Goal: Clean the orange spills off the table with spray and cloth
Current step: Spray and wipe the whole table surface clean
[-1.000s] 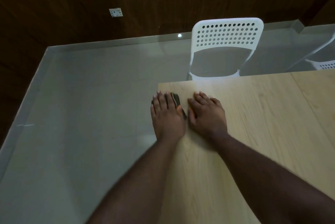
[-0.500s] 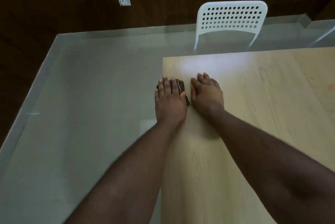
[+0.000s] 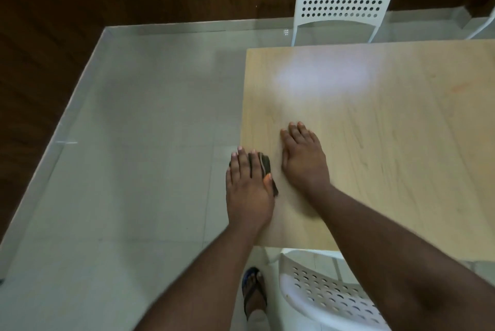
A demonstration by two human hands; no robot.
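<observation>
A: Four fingers [image 3: 242, 167] of the left hand [image 3: 247, 186]: lying straight and close together, pressing flat, pinching nothing.

B: Pressing on what?

A: On the cloth [image 3: 266, 163], showing only as a dark folded strip beside the fingers and thumb. Sitting right at the left edge of the table [image 3: 375, 143], with the fingertips overhanging the floor.

B: Probably flattening it like that for full contact while wiping, rather than bunching it up.

A: Likely. Over on the right hand [image 3: 304, 159], fingers [image 3: 296, 134] also lying straight and together, resting palm-down on bare wood just beside the cloth, holding nothing.

B: Bracing, perhaps, while leaning over the near chair [image 3: 321, 290].

A: Seeming so.

B: And further out?

A: Looking pale and clean-grained around both hands. Showing a faint orange smear [image 3: 456, 87] far off to the right, well apart from the cloth.

B: So possibly needing a pass over there yet. Seeing any spray bottle?

A: Not finding one anywhere in view. Noticing only a second white chair [image 3: 342, 1] standing beyond the far edge.
</observation>
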